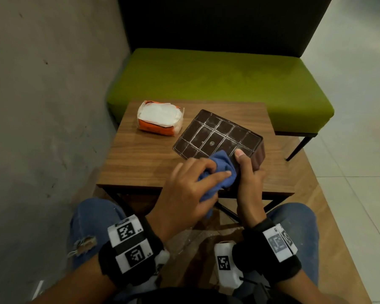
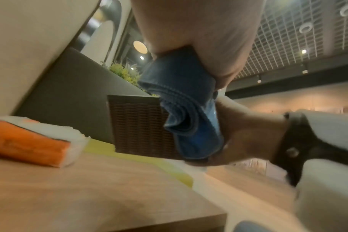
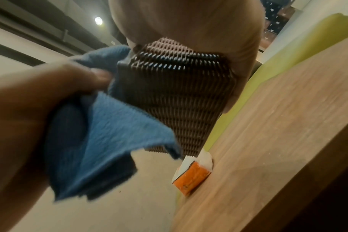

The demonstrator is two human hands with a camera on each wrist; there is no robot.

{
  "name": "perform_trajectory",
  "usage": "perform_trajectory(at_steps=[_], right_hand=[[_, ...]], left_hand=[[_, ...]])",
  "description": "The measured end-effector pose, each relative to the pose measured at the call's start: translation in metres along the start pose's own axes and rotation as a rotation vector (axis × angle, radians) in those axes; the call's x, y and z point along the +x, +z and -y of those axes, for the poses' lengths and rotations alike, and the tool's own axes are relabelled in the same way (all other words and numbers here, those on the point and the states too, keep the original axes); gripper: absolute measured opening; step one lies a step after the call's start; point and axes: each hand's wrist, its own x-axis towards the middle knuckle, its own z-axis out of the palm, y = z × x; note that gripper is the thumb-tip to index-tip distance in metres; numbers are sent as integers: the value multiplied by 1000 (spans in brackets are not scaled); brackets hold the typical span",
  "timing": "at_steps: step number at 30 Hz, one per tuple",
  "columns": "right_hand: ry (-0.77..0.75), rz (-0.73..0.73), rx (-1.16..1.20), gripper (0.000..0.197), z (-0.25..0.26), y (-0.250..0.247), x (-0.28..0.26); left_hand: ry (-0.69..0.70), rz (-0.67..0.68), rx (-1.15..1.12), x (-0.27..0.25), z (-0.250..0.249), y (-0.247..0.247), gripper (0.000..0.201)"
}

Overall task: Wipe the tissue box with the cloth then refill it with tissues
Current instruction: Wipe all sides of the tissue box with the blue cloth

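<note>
A dark brown woven tissue box (image 1: 215, 134) lies upside down on the wooden table (image 1: 140, 159), its gridded bottom facing up. My right hand (image 1: 248, 172) grips its near right corner, thumb on the bottom face. My left hand (image 1: 191, 183) holds a bunched blue cloth (image 1: 217, 170) against the box's near side. The left wrist view shows the cloth (image 2: 189, 113) draped over the box's woven wall (image 2: 141, 125). In the right wrist view the cloth (image 3: 109, 133) hangs beside the box (image 3: 179, 97). An open orange pack of white tissues (image 1: 160, 118) lies at the table's far left.
A green bench seat (image 1: 217, 77) with a dark backrest stands behind the table. A grey concrete wall (image 1: 42, 95) runs along the left. My knees in blue jeans sit under the table's near edge. Pale floor tiles lie to the right.
</note>
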Motion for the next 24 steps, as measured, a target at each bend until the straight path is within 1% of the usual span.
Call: perform_trajectory(at_steps=[1, 4, 6, 8, 9, 11, 12, 13, 16, 17, 20, 22, 24], right_hand=[[10, 4, 3, 108, 1, -1, 1], [14, 6, -5, 99, 0, 0, 2], [-7, -23, -18, 99, 0, 0, 3], [-30, -28, -52, 100, 0, -1, 2], [-36, -31, -64, 97, -1, -2, 2], [-32, -16, -78, 88, -2, -3, -1], [-17, -13, -77, 87, -2, -3, -2], [-10, -13, -71, 89, -2, -2, -3], [-27, -5, -62, 100, 3, 0, -3], [-30, 6, -72, 101, 3, 0, -2], [-32, 40, -109, 98, 1, 2, -5], [-42, 21, -117, 109, 0, 4, -7], [-77, -4, -127, 111, 2, 3, -6]], left_hand=[[-9, -2, 20, -1, 6, -1, 40], [-118, -71, -9, 6, 16, -1, 38], [-96, -73, -53, 5, 3, 3, 40], [-42, -29, -60, 0, -3, 4, 40], [-33, -18, -43, -1, 0, 3, 39], [-78, -38, -17, 3, 11, 0, 37], [-107, -48, -21, 4, 13, -1, 37], [-109, -53, -31, 4, 12, 0, 38], [-34, -29, -55, -4, 1, 4, 42], [-34, -26, -61, -6, 2, 4, 42], [-127, -58, -91, 4, 11, 2, 42], [-166, -74, -112, 14, 9, 2, 43], [-163, -71, -130, 16, 3, 5, 45]])
